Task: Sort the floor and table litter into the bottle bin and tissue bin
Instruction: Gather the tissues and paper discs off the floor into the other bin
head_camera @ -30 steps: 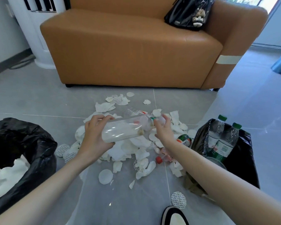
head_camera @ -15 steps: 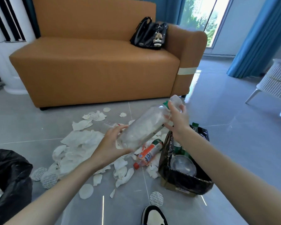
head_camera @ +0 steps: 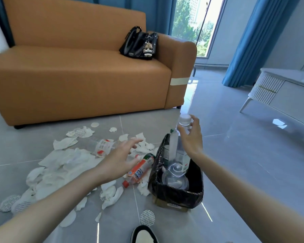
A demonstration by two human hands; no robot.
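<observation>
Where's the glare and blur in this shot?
Head view: daylight blows out the window, and bright glints streak the glossy floor beside the bottle bin. Head view: the left hand looks slightly soft, and the wide lens bows the sofa and curtain.

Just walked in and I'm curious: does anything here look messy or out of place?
Yes. White tissues are strewn across the floor by the sofa, and an orange-labelled bottle lies on its side beside the bottle bin.

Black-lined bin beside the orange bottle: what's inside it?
The bin holds clear plastic bottles, one standing tall with a white cap. Its bottom is hidden beneath them.
</observation>
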